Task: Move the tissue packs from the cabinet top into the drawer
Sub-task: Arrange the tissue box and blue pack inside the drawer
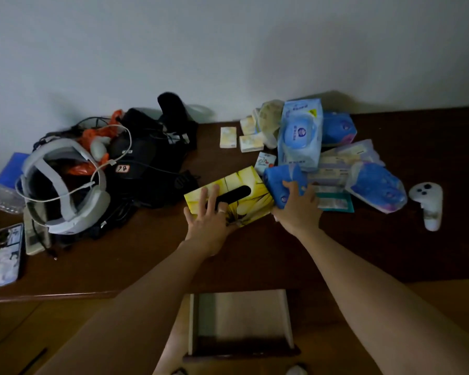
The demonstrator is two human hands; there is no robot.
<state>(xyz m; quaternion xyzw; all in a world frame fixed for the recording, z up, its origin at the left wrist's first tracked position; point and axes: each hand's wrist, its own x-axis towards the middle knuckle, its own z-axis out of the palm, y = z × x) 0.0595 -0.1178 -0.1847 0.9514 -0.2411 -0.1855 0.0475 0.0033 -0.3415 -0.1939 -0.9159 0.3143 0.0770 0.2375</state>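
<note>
A yellow tissue box (244, 182) with a dark slot lies on the dark wooden cabinet top (255, 253). My left hand (207, 220) grips its near left end, fingers spread over the top. My right hand (298, 209) is closed on a blue tissue pack (282, 182) just right of the box. Behind it lie more packs: a pale blue wipes pack (301, 133), two other blue packs (336, 128) (377, 185), flat pale packs (344, 158) and small yellow pocket packs (251, 143). The open drawer (240, 320) below the cabinet edge shows a bare pale bottom.
A white headset with cables (63, 185) and black bags (152, 155) crowd the left side. A phone (4, 255) lies at the far left edge. A white controller (428, 204) sits at the right. A white wall stands behind the cabinet.
</note>
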